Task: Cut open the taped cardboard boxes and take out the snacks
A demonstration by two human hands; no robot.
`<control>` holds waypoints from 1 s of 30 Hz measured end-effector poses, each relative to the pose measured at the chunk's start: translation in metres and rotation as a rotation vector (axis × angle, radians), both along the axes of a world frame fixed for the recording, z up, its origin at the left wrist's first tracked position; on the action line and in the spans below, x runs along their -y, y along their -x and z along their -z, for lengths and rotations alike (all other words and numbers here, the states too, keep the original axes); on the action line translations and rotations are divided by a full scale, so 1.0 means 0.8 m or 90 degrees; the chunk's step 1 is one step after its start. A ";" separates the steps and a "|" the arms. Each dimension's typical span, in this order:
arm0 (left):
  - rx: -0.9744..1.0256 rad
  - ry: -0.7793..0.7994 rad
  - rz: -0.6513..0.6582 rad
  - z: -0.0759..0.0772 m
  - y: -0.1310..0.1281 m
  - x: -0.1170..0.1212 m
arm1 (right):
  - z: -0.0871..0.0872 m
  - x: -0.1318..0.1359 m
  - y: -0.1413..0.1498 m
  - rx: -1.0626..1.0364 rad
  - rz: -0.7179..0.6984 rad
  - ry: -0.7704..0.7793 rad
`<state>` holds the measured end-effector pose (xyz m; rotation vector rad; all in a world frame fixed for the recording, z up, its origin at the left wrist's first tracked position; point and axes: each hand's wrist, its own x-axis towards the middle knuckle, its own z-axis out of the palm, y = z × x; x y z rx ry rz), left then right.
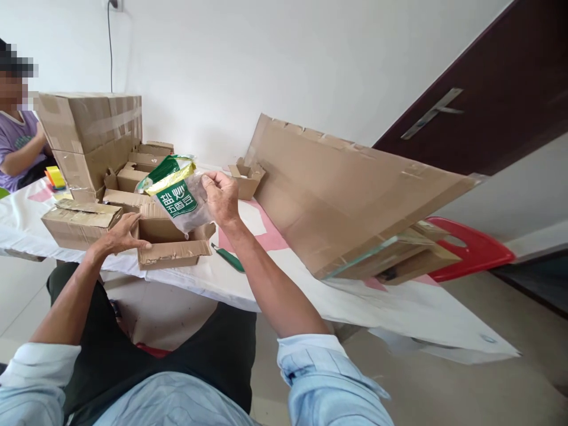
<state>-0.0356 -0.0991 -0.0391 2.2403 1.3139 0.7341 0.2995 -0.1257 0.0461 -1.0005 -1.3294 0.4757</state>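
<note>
My right hand (pixel 223 198) pinches the edge of a clear, green and yellow plastic food bag (pixel 177 198) printed with white Chinese characters. It hangs over a small open cardboard box (pixel 168 255) at the table's front edge, and its lower end overlaps the opening. With its thumb by the front flap and its fingers at the left side, my left hand (pixel 120 235) grips this box. A green-handled utility knife (pixel 228 257) lies on the table right of the box, close to my right forearm. What the box holds inside is mostly hidden.
A closed carton (pixel 82 222) sits left of my left hand, with stacked taped cartons (pixel 93 127) behind. Several open small boxes stand beyond. A large cardboard sheet (pixel 355 189) leans on the right, near a red chair (pixel 474 251). Another person (pixel 20 139) sits far left.
</note>
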 end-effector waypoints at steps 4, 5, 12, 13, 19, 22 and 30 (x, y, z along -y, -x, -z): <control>0.171 -0.118 -0.075 -0.024 -0.026 0.040 | -0.003 0.013 -0.003 -0.057 0.014 0.007; 0.238 -0.101 -0.050 -0.028 -0.039 0.052 | -0.001 0.016 -0.001 -0.068 0.017 0.011; 0.583 0.145 0.209 -0.030 -0.134 0.114 | 0.011 0.047 0.018 -0.172 -0.022 0.001; 0.602 0.135 0.202 -0.029 -0.139 0.117 | 0.012 0.052 0.019 -0.179 -0.039 0.003; 0.607 0.097 0.180 -0.049 -0.123 0.112 | 0.013 0.089 0.011 -0.074 -0.153 0.035; 0.594 0.091 0.167 -0.070 -0.109 0.097 | 0.022 0.096 0.016 -0.047 -0.257 0.086; 0.528 0.132 0.103 -0.080 -0.098 0.035 | 0.076 0.040 0.043 -0.214 -0.271 0.223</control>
